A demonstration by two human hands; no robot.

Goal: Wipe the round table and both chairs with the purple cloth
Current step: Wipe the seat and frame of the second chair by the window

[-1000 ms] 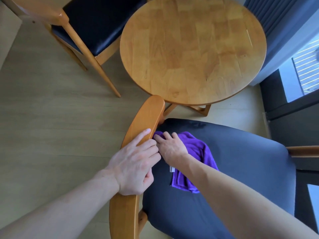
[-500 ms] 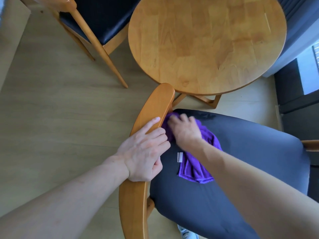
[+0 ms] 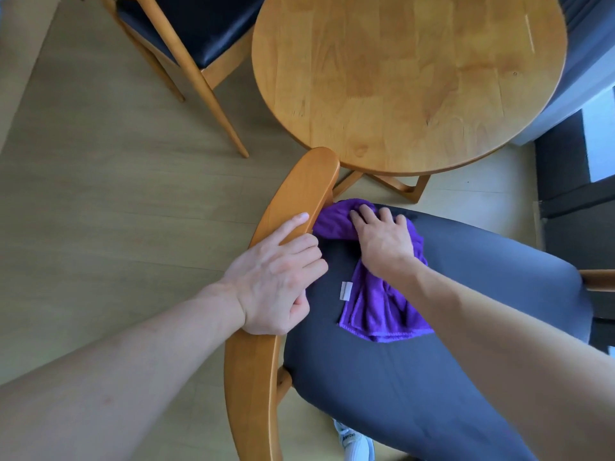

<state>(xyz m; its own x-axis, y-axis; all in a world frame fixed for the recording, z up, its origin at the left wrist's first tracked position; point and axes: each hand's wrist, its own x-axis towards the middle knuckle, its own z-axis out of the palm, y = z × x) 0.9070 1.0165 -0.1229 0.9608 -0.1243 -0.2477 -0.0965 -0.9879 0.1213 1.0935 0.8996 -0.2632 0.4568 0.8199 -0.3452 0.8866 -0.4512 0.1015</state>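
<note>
The purple cloth (image 3: 376, 304) lies crumpled on the dark grey seat (image 3: 432, 377) of the near chair, its white label showing. My right hand (image 3: 382, 241) presses flat on the cloth's far end, close to the seat's front corner. My left hand (image 3: 276, 277) grips the chair's curved wooden backrest (image 3: 293, 201), fingers over the top and thumb tucked beneath. The round wooden table (image 3: 409, 78) stands just beyond the chair. A second chair (image 3: 196, 31) with a black seat stands at the upper left.
Light wood floor (image 3: 100, 194) spreads to the left. The table's crossed base (image 3: 399, 184) shows below its edge. A dark window frame and grey curtain sit at the right. A white shoe (image 3: 352, 440) shows under the seat.
My right hand has slid the cloth forward along the seat toward its front corner. My left hand keeps its hold on the backrest. The view has shifted slightly.
</note>
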